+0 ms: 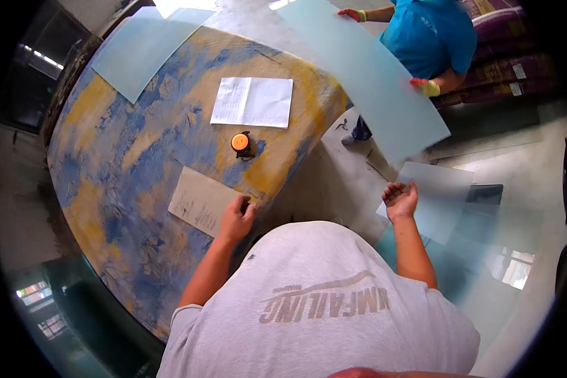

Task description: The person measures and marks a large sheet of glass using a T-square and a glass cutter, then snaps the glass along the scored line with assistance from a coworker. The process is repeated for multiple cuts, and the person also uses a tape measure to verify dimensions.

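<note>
My left hand (236, 217) is at the near right edge of the cloth-covered table, its fingers loosely bent and the thumb apart. It is beside the right end of a tan sheet of paper or card (198, 200) with handwriting; nothing shows in its grip. To my right, my right hand (401, 200) is raised palm up, fingers slightly curled and nothing in it. Behind it is a pale translucent sheet (444, 189). Farther up the table are a white paper (252, 102) with a fold and a small round orange-and-black thing (240, 142), perhaps a tape measure.
At the upper right, a person in a blue shirt (425, 38) with coloured gloves holds a long frosted glass sheet (365, 79) past the table's corner. Another glass sheet (148, 50) lies at the table's far left. Purple packages (504, 57) are stacked behind the person.
</note>
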The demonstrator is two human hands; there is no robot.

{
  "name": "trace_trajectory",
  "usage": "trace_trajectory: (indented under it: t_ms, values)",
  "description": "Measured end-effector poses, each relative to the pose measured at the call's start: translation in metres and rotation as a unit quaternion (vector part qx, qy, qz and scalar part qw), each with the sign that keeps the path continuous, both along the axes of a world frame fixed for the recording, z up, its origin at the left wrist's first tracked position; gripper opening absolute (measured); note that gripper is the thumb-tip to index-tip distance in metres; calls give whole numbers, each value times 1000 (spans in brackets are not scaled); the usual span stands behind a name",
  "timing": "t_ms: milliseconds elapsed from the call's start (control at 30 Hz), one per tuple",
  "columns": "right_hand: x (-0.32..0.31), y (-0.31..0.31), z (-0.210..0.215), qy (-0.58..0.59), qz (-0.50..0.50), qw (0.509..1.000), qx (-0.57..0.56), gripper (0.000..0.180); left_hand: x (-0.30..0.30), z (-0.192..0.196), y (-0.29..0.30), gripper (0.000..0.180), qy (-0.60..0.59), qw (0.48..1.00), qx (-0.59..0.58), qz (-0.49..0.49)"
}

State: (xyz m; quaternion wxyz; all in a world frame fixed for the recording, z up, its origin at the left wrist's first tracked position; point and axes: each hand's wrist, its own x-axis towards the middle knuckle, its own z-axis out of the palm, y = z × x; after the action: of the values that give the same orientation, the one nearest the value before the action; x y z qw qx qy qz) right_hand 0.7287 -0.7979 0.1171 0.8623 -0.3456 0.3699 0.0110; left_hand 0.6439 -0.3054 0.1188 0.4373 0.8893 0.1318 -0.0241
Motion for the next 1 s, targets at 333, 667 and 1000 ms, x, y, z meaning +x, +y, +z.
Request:
trace_trajectory:
  t_ms: [333,667,1000]
  values:
    - [101,194,2,-2,450,873,-188,17,-62,-33,51,32,-36,974,106,200]
    - [277,267,-57,29,475,862,-177,19,-126,-47,31,92,277,860,185,387]
    - [255,308,-19,146,630,758,83,23,-93,-41,25,117,415,821,194,340]
